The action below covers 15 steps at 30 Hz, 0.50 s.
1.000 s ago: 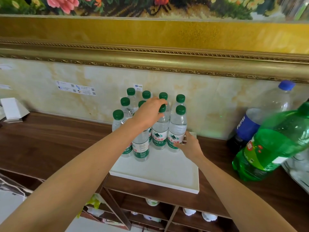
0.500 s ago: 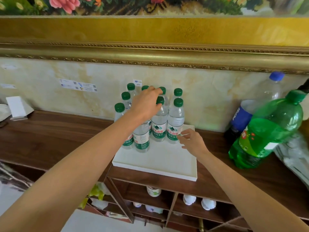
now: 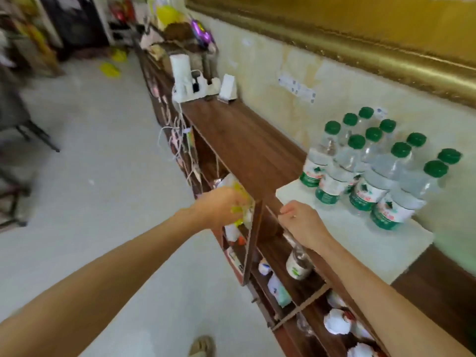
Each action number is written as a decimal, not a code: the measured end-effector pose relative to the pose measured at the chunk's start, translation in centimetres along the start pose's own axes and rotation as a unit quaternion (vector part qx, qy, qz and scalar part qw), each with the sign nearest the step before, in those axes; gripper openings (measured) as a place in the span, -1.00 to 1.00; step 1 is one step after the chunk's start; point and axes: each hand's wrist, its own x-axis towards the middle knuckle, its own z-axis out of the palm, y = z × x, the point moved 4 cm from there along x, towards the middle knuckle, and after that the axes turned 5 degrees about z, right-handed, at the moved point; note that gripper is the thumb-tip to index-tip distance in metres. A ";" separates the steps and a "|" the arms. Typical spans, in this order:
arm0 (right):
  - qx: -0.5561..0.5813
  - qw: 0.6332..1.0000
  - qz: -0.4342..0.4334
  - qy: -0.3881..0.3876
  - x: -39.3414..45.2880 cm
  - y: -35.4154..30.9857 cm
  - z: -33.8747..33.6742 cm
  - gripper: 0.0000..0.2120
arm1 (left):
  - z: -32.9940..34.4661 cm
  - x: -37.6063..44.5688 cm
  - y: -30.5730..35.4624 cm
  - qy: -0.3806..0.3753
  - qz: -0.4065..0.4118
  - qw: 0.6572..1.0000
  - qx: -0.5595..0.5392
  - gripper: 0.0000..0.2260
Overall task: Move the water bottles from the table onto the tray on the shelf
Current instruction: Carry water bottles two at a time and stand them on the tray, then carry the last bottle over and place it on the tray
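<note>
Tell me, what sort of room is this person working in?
Probably a lived-in home or small shop room. A long wooden shelf unit runs along the wall under a gilt picture frame, its cubbies full of odds and ends, and a white tray of water bottles sits on top.

Domestic living room. A long wooden shelf unit [image 3: 247, 145] runs along a marbled wall beneath a gilded picture frame [image 3: 360, 34]; household clutter fills its cubbies [image 3: 296, 279]. A charging station [image 3: 195, 86], trailing cables [image 3: 177, 140] and a pale tiled floor [image 3: 103, 176] complete the setting.
</note>
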 end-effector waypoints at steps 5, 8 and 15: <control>-0.072 0.981 -0.147 -0.103 -0.7 -12.0 10.2 -0.86 | -0.5 -12.2 -10.4 0.072 -0.163 0.982 -0.063 -0.76; -0.115 0.954 -0.226 -0.159 -2.1 -19.3 17.2 -0.94 | -1.1 -20.0 -16.1 0.118 -0.242 0.960 -0.080 -0.75; -0.147 0.893 -0.343 -0.254 -7.9 -35.8 35.9 -0.84 | -1.5 -40.1 -29.8 0.176 -0.400 0.896 -0.080 -0.74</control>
